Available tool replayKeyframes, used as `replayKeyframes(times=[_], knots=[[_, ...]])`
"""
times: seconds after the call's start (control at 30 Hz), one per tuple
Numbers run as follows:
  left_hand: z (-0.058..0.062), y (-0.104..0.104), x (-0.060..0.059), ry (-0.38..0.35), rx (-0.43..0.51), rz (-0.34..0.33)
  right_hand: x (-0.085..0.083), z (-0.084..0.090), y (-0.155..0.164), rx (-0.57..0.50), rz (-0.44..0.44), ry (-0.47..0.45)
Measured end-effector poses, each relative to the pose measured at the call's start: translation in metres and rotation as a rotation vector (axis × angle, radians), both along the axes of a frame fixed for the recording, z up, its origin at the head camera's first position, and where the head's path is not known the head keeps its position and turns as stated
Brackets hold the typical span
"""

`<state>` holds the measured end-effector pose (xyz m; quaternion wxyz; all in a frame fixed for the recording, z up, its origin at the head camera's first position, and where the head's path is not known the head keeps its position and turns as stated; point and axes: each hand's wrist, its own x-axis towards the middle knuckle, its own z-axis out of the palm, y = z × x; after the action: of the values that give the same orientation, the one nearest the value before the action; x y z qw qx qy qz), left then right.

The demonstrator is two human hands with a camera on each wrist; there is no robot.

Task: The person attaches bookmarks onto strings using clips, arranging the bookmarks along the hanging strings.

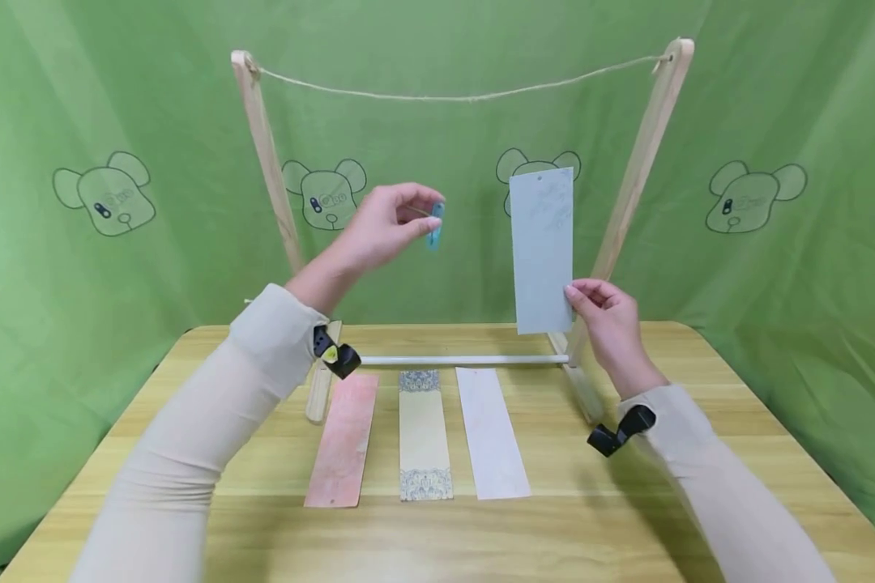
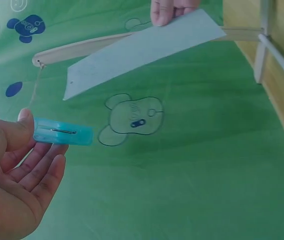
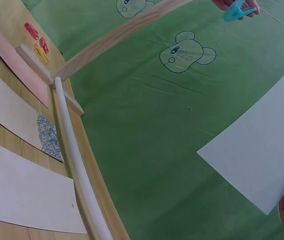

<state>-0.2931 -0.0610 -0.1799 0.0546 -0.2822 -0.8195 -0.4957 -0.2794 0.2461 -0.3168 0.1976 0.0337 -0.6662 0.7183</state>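
Between thumb and fingers my left hand (image 1: 394, 223) pinches a translucent blue clothespin (image 2: 64, 132), raised in front of the green backdrop and below the string. My right hand (image 1: 608, 324) grips a pale blue-grey paper bookmark (image 1: 543, 259) by its lower right edge and holds it upright in the air. A small hole shows near the bookmark's top edge, and faint floral print marks its upper right. Above both hands sags a twine string (image 1: 423, 98), tied between two wooden posts. A gap separates the clothespin from the bookmark.
On the wooden table lie a pink bookmark (image 1: 343, 441), a cream one with lace-patterned ends (image 1: 423, 433) and a white one (image 1: 492, 433). The frame's white crossbar (image 1: 459, 359) runs behind them. Red clothespins (image 3: 31, 30) and a yellow one (image 3: 41, 54) lie by the left foot.
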Motion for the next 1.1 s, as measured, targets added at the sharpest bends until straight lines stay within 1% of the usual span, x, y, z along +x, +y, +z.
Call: replayKeyframes(times=[0.1,0.2,0.3,0.5,0.7,0.8,0.93,1.0,1.1], knots=[[0.011,0.006,-0.001,0.020,0.016,0.007,-0.003,0.003,0.000,-0.041,0.012,-0.001],[0.022,0.012,-0.004,0.033,0.023,0.021,-0.005,0.007,-0.001,-0.030,0.000,-0.014],[0.033,0.019,-0.008,0.028,0.021,0.036,-0.007,0.013,-0.003,-0.034,-0.015,-0.013],[0.054,0.034,-0.014,0.025,0.031,0.041,-0.012,0.024,-0.004,-0.048,-0.035,0.001],[0.076,0.051,-0.019,0.047,0.091,0.054,-0.014,0.035,-0.004,-0.136,-0.021,0.027],[0.084,0.056,-0.020,0.081,0.120,0.074,-0.015,0.039,-0.003,-0.173,-0.016,0.031],[0.091,0.059,-0.021,0.112,0.124,0.112,-0.019,0.045,-0.002,-0.227,-0.009,0.060],[0.094,0.061,-0.021,0.114,0.115,0.127,-0.022,0.049,-0.001,-0.249,-0.010,0.079],[0.098,0.066,-0.022,0.105,0.112,0.149,-0.025,0.053,0.000,-0.246,-0.025,0.088]])
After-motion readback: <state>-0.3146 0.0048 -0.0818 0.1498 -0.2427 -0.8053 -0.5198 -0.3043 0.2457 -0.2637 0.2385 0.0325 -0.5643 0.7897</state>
